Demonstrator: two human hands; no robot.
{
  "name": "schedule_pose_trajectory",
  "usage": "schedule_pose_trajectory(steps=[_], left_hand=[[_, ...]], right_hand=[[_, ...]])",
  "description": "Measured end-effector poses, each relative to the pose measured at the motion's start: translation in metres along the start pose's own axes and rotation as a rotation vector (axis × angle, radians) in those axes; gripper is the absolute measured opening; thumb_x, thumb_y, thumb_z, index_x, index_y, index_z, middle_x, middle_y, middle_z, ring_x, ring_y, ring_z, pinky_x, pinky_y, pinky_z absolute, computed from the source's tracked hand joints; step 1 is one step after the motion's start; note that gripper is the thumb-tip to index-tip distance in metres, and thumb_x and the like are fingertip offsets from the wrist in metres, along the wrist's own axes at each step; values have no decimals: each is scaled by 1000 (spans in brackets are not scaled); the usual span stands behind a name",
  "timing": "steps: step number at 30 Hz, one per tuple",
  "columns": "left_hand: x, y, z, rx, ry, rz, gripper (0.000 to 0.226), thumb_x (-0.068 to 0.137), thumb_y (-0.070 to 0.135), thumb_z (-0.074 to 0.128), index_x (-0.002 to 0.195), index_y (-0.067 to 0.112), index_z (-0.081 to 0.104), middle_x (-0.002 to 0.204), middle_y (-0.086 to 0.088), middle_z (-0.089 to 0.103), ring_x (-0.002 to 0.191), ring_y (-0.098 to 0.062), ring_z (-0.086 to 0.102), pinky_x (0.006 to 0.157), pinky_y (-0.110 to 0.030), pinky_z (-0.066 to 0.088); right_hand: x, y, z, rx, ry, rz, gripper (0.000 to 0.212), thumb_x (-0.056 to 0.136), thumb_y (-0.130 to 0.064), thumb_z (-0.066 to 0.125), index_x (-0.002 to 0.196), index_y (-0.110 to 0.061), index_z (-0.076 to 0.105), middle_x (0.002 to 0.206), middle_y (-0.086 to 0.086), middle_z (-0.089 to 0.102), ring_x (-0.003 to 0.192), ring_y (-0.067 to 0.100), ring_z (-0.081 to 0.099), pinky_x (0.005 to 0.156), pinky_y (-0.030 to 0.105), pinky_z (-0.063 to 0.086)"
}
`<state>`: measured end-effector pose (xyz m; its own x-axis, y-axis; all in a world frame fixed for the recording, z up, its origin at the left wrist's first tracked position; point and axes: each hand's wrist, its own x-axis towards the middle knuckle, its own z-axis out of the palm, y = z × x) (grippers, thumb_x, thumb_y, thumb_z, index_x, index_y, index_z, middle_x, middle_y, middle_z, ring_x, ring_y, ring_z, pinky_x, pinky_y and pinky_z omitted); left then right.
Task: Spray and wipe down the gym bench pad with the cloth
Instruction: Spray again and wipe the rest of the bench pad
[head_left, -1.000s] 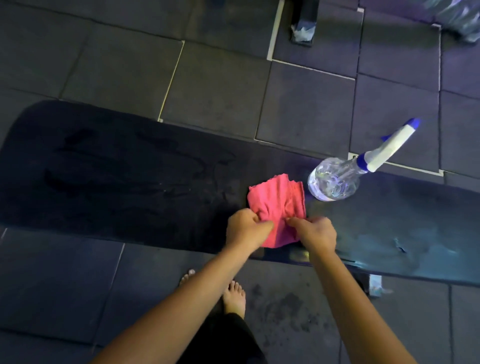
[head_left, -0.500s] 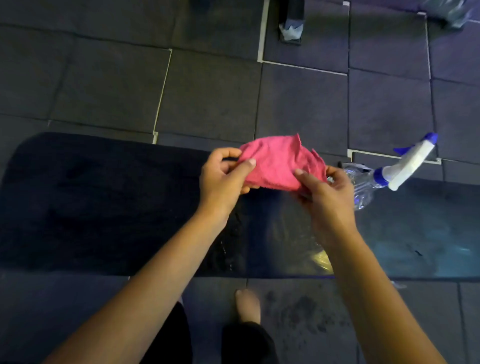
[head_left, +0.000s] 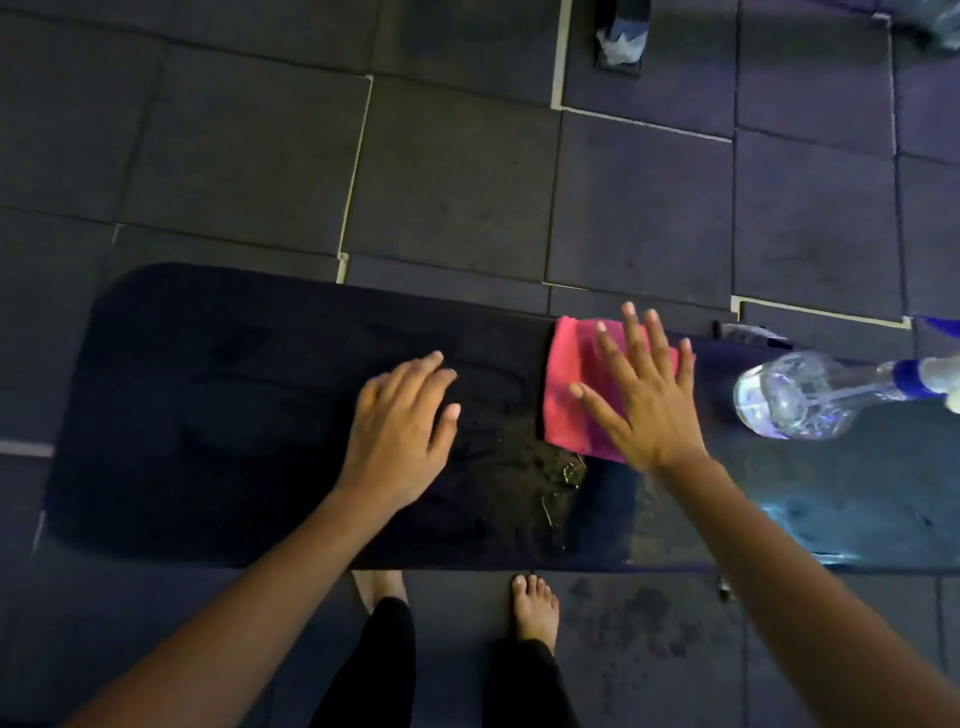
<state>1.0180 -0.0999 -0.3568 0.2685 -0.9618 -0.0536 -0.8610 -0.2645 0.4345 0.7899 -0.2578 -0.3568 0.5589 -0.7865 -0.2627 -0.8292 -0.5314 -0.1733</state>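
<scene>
The long black bench pad (head_left: 218, 415) runs across the view, with wet streaks near its middle. A folded pink cloth (head_left: 569, 395) lies flat on it, right of centre. My right hand (head_left: 641, 395) presses on the cloth with fingers spread straight. My left hand (head_left: 402, 436) rests flat on the bare pad just left of the cloth, fingers relaxed, holding nothing. A clear spray bottle (head_left: 800, 397) with a blue-and-white nozzle lies on its side on the pad's right part, apart from both hands.
Dark rubber floor tiles (head_left: 457, 182) with pale seams surround the bench. My bare feet (head_left: 535, 608) stand at the pad's near edge. A dark equipment foot wrapped in pale material (head_left: 618, 39) stands at the top of the view.
Both hands held the cloth up above the pad half a second ago. Now the cloth lies flat on the pad under my right palm, and my left hand has let go and moved left.
</scene>
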Motion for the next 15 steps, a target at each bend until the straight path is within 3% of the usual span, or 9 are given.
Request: schedule_pose_trajectory(steps=[2, 6, 15], left_hand=[[-2, -26, -5, 66, -44, -30, 47, 95, 35, 44, 137, 13, 48, 152, -6, 38, 140, -23, 35, 113, -51, 27], [-16, -68, -13, 164, -110, -96, 61, 96, 44, 29, 149, 14, 28, 160, -6, 18, 148, -20, 11, 118, -54, 13], [-46, -93, 0, 244, -125, -107, 65, 98, 49, 21, 153, 15, 14, 162, -5, 8, 149, -20, 4, 120, -50, 6]], right_hand=[[7, -3, 15, -55, -51, 14, 85, 85, -75, 18, 155, -29, 2, 164, 1, -6, 150, 25, -8, 117, 61, -1], [8, -3, 29, -57, -11, 103, 86, 86, -79, 16, 154, -32, -6, 164, -5, -5, 150, 21, -9, 117, 61, 3], [4, -28, 43, 11, 72, 430, 107, 72, -92, 22, 153, -29, -9, 164, 4, -9, 148, 37, -12, 110, 68, -6]])
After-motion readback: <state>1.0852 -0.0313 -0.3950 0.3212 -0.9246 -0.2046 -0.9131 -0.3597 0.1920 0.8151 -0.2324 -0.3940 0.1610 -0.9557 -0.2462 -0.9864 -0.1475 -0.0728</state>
